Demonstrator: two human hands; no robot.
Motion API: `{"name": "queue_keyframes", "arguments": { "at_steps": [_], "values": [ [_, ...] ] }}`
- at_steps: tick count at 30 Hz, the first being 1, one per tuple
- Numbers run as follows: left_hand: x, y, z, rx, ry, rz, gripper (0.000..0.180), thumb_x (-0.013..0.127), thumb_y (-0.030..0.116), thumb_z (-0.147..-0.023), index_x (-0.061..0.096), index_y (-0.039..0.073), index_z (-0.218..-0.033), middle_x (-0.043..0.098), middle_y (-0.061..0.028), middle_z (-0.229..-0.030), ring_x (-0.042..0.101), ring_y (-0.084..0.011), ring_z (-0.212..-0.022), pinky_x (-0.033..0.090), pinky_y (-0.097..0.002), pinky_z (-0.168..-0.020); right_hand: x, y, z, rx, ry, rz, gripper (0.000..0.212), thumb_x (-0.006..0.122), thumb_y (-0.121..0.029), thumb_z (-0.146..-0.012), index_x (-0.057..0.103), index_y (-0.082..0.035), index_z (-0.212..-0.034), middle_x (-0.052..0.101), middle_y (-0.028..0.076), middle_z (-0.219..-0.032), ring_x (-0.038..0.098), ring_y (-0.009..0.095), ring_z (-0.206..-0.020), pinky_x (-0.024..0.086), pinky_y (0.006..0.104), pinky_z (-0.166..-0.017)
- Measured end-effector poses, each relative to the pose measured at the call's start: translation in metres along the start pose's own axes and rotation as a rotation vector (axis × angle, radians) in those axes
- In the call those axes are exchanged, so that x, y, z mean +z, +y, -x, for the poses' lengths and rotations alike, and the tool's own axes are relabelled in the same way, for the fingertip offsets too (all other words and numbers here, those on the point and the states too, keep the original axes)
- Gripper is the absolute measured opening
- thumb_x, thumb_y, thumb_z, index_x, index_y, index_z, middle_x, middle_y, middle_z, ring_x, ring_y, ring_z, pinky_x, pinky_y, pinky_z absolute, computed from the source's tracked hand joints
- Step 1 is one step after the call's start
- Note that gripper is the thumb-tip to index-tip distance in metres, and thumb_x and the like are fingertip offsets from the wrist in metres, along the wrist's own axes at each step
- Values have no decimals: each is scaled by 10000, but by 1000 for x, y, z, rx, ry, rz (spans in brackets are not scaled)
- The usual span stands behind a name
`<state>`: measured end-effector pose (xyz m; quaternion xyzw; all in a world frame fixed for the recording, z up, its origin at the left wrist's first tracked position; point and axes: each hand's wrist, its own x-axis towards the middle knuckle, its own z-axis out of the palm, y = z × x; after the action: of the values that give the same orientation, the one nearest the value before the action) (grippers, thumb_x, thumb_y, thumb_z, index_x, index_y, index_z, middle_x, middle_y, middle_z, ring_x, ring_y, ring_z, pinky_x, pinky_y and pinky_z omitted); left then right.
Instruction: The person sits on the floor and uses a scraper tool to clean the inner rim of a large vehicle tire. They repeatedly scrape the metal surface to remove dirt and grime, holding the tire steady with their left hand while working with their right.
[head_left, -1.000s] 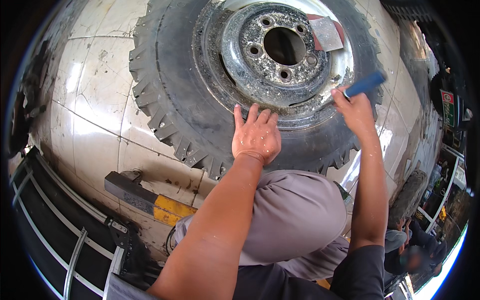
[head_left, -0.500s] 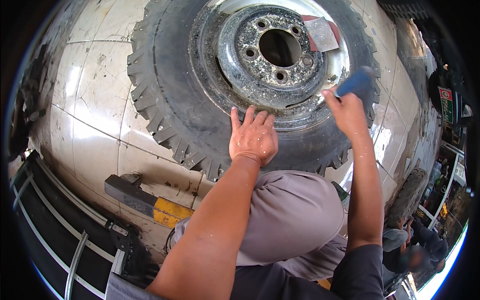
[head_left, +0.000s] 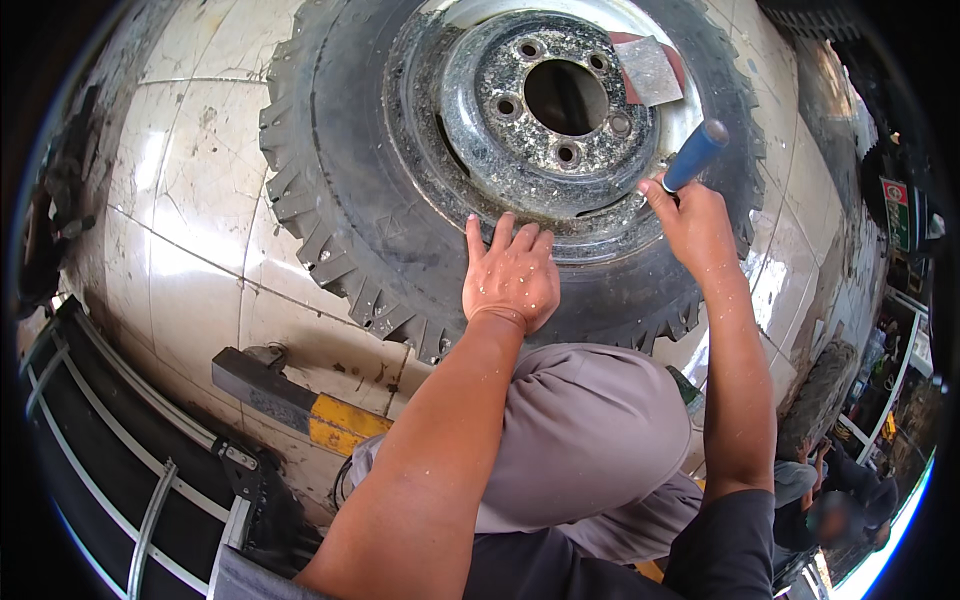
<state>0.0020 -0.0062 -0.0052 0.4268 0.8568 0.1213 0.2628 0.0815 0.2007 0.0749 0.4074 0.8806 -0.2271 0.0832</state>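
Observation:
A tyre (head_left: 350, 150) lies flat on the tiles, with a speckled black and silver steel wheel rim (head_left: 470, 165) in it. My left hand (head_left: 510, 280) rests palm down on the sidewall, fingers spread, their tips at the rim's edge. In my right hand (head_left: 690, 225) is a blue-handled tool (head_left: 698, 155), the handle sticking up past the closed fingers. This hand is over the lower right of the rim, where the paint is flaked; the tool's working end is hidden. Folded sandpaper (head_left: 650, 70), reddish on one side and grey on the other, lies on the rim's upper right.
A black and yellow metal bar (head_left: 300, 400) lies on the tiled floor left of my knee. At lower left stands a black panel with metal rails (head_left: 130, 480). Another person (head_left: 840, 500) sits at far lower right, near a second tyre (head_left: 820, 390).
The blue handle, smeared by motion before, now shows sharply and stands more upright, tipped slightly left. My left hand keeps its place on the tyre; the whole view has shifted slightly.

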Motion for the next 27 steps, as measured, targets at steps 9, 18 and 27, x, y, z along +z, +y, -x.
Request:
{"name": "queue_keyframes", "arguments": {
  "at_steps": [9, 18, 27],
  "values": [
    [4, 0, 0, 2, 12, 8, 393, 497, 259, -983, 645, 169, -1335, 604, 1, -1406, 428, -254, -1422, 168, -601, -1234, 17, 6, -6, -93, 55, -23, 466, 661, -419, -973, 707, 40, -917, 659, 274, -759, 663, 473, -786, 509, 500, -697],
    [3, 1, -2, 9, 22, 5, 397, 493, 260, -986, 642, 162, -1341, 601, -1, -1408, 417, -253, -1428, 171, -602, -1233, 24, 8, -5, -129, 40, 42, 483, 647, -418, -982, 696, 51, -877, 675, 265, -781, 669, 467, -796, 509, 498, -691],
    [2, 1, 0, -1, 6, 5, 397, 486, 262, -990, 643, 159, -1339, 603, 1, -1402, 415, -246, -1429, 169, -598, -1238, 17, 14, -31, 12, -45, 39, 488, 612, -445, -998, 702, 34, -971, 689, 266, -779, 689, 470, -823, 517, 517, -744]
  ]
}}
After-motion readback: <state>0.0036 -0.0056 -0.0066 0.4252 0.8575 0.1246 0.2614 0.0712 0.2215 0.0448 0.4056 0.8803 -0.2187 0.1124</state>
